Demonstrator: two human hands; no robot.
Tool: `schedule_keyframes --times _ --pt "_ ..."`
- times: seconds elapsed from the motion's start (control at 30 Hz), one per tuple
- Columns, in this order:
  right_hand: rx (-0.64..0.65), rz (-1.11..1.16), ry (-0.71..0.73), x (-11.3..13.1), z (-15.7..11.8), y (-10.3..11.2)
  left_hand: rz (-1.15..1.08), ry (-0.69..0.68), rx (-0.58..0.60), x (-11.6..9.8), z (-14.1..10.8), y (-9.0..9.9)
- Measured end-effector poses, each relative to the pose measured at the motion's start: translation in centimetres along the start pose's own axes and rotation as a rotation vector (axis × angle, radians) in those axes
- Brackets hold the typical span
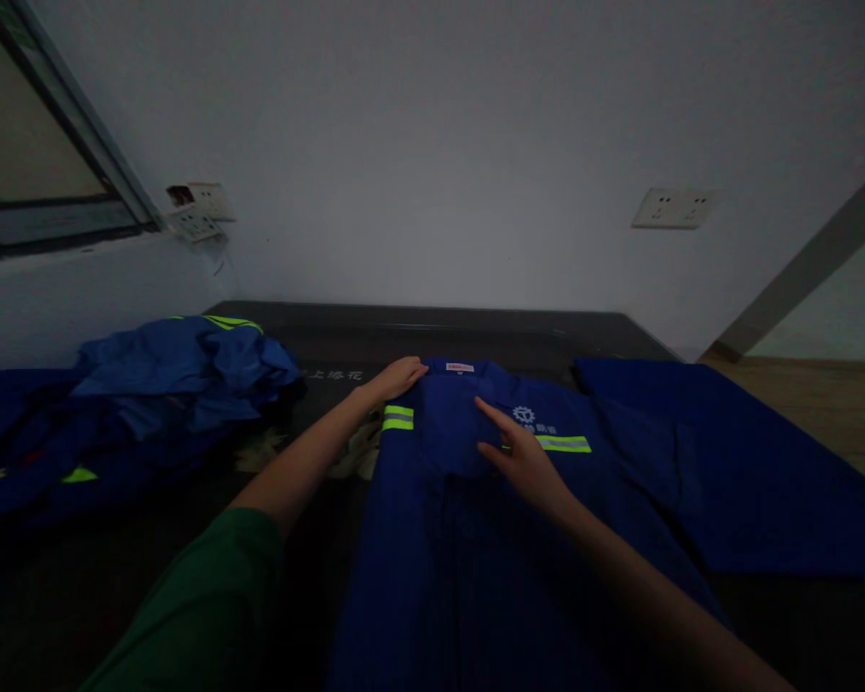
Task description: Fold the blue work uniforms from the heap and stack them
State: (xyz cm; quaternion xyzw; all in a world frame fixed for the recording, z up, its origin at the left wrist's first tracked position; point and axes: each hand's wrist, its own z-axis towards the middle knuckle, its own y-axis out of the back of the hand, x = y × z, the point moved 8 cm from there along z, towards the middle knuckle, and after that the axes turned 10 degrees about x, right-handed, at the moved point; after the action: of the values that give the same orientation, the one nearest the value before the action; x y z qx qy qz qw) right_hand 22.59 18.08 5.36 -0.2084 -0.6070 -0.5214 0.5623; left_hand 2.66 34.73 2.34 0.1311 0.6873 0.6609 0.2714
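Note:
A dark blue work jacket [468,538] lies spread on the dark table, with its collar toward the wall. It carries a white label inside the collar, a white gear emblem and yellow-green reflective strips. At the shoulder beside the collar, my left hand [398,378] has its fingers together and bent over the cloth edge, seemingly gripping it; the fingertips are partly hidden. My right hand [525,459] is over the chest near the emblem, thumb and index finger apart, nothing held. One sleeve lies lengthwise along the jacket's left side, while the other stretches out to the right.
Crumpled blue garments [180,375] with yellow-green strips are heaped on the left. Flat blue cloth [750,461] covers the right side. Behind the dark table [432,322] stands a white wall with sockets [674,208]; a loose socket [194,223] hangs near the window frame.

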Motion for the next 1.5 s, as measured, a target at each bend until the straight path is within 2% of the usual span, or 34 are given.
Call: schedule_keyframes --times 0.1,0.17,0.37,0.47,0.57,0.63,0.77,0.8,0.87,0.93,1.03,1.2,1.4,1.5 --pt "-0.036 -0.130 0.061 0.6 -0.5 0.5 0.001 0.034 -0.021 0.4 -0.1 0.7" --pt "-0.051 -0.189 0.063 0.1 -0.8 0.7 0.048 0.071 -0.030 0.8 -0.2 0.9" --pt "-0.048 -0.264 -0.143 -5.4 -1.0 -0.5 0.206 0.098 0.004 1.0 -0.4 0.1" --pt "-0.059 -0.309 -0.178 -6.7 -0.9 -1.0 0.248 0.118 -0.057 0.2 -1.0 1.4" --pt "-0.066 -0.350 -0.183 -6.5 -0.7 -1.1 0.234 0.162 -0.206 -2.4 -3.5 3.9" --pt "-0.056 -0.377 -0.197 -6.3 -0.5 -1.0 0.150 0.133 -0.229 -5.7 -6.5 4.0" --pt "-0.024 -0.424 -0.204 -6.0 -0.2 -1.2 0.050 -0.045 -0.039 -13.2 -13.7 -0.1" --pt "-0.020 -0.432 -0.205 -5.9 -0.2 -1.2 0.054 -0.048 0.003 -14.1 -15.2 -1.4" --pt "-0.010 -0.453 -0.214 -5.8 -0.2 -1.4 0.074 -0.019 0.078 -14.7 -17.2 -3.4" --pt "0.008 -0.481 -0.225 -5.6 -0.1 -1.5 0.095 0.033 0.127 -13.9 -17.6 -4.6" --pt "0.034 -0.504 -0.222 -5.1 0.0 -1.5 0.119 0.093 0.146 -12.1 -16.3 -4.8" --pt "0.019 -0.474 -0.206 -4.5 0.5 -1.3 0.121 0.219 0.136 -8.2 -12.3 -4.2" --pt "-0.001 -0.437 -0.186 -5.4 0.6 -1.4 0.070 0.387 0.121 -2.4 -6.6 -3.8" --pt "0.005 -0.425 -0.211 -5.9 0.5 -1.4 0.092 0.443 0.088 -0.8 -4.9 -3.2"
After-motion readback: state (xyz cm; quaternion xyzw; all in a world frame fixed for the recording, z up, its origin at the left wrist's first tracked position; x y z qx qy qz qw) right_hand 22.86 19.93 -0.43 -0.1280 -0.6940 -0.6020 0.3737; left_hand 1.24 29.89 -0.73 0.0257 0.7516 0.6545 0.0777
